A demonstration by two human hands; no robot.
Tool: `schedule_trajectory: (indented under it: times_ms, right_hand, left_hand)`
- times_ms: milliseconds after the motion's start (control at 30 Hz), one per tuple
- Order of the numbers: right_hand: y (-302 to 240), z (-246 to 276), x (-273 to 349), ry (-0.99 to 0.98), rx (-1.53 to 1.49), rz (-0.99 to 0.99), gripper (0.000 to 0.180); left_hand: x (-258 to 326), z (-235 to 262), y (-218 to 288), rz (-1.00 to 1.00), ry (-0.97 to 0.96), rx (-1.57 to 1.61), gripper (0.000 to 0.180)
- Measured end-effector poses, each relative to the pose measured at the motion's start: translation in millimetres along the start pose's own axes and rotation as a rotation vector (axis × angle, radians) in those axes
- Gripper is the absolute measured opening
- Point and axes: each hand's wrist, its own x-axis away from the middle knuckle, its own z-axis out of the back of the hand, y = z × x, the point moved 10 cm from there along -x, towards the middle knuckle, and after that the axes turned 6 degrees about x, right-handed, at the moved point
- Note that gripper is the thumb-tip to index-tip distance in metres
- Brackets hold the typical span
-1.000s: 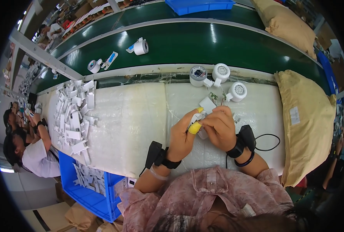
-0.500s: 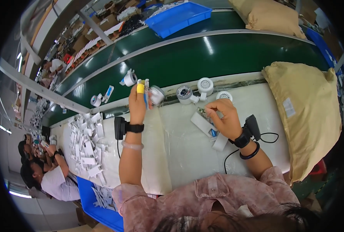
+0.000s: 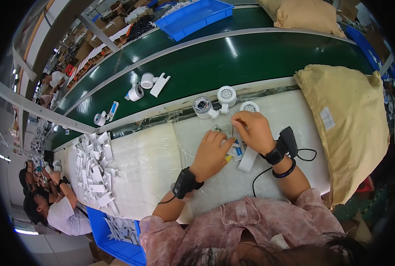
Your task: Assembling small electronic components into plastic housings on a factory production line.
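My left hand [image 3: 211, 153], a yellow cover on one finger, curls over small white parts on the table; what its fingertips grip is hidden. Close by on the right, my right hand [image 3: 255, 132] is closed, thumb and forefinger pinching a thin dark wire [image 3: 232, 131]. Under and between the hands lie a white plastic piece with a blue part [image 3: 238, 150] and a plain white strip [image 3: 247, 160]. Just beyond them stand an uncovered white round housing [image 3: 202, 106] with its inside showing, a white housing with a grille [image 3: 227, 95] and a second grilled housing [image 3: 249, 106].
Several white assembled units [image 3: 148, 80] rest on the green conveyor belt [image 3: 197, 57]. White plastic parts [image 3: 95, 166] are heaped at left, above a blue bin [image 3: 102, 230]. A large tan sack [image 3: 348, 128] stands at right. Another person [image 3: 66, 213] works at far left.
My left hand has let go of a white round unit, now on the belt, and come back toward my right hand. My right hand stays near the same spot, now pinching a wire.
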Motion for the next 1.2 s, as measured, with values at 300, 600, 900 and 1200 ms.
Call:
schedule_trajectory:
  times_ms: [300, 600, 900, 1200]
  right_hand:
    - [-23.2, -31.3, 12.4, -0.127, 0.101, 0.231, 0.018]
    - [-64.4, -72.4, 40.4, -0.258, 0.277, 0.593, 0.016]
    - [-85.4, -66.0, 42.0, -0.298, -0.001, 0.548, 0.012]
    - [-68.3, -47.2, 30.3, -0.229, -0.251, 0.347, 0.021]
  left_hand:
    - [48.9, 40.2, 9.9, 0.036, 0.075, 0.139, 0.053]
    - [104.1, 31.9, 0.1, 0.525, 0.039, 0.786, 0.052]
    - [118.2, -22.2, -23.4, 0.703, 0.14, 1.406, 0.055]
    - [109.2, -11.0, -47.0, 0.887, 0.221, 1.39, 0.034]
